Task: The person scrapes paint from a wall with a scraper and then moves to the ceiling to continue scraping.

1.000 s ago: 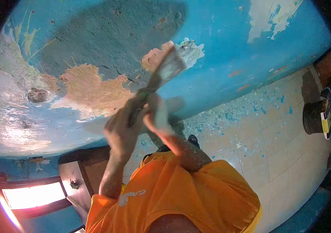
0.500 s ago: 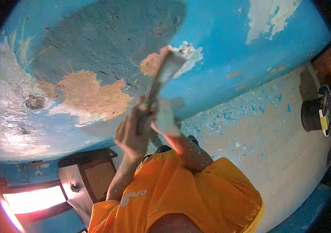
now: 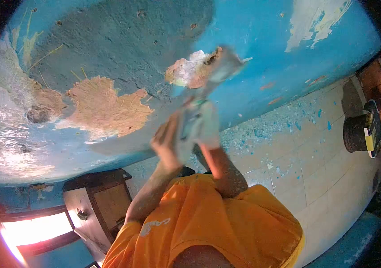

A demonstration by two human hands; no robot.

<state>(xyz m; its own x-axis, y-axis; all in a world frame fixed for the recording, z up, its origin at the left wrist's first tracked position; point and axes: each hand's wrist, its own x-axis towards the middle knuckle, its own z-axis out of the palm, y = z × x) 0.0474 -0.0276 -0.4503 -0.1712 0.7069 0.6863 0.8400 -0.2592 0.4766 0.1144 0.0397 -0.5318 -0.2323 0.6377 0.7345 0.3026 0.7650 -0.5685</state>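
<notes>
A wide-bladed scraper [image 3: 227, 67], smeared by motion, meets the blue wall [image 3: 262, 44] at the right edge of a bare patch [image 3: 188, 70]. My right hand [image 3: 204, 123], which looks whitish and blurred, is closed round its handle. Against the handle's left side my left hand [image 3: 168, 140] is closed too, its fingers pressed together and partly hidden. Left of my hands, a larger peeled patch [image 3: 110, 109] shows tan plaster with ragged edges.
Blue paint flakes [image 3: 262, 129] litter the tiled floor [image 3: 315, 174] along the wall. A dark round stool-like object [image 3: 355, 134] stands at the right. At lower left are a wooden cabinet [image 3: 108, 205] and a bright window [image 3: 43, 230]. A hole [image 3: 39, 115] pits the wall.
The scraper and both hands have shifted right along the wall, and the blade now covers the small patch's right edge. The pale flap of paint there looks smaller.
</notes>
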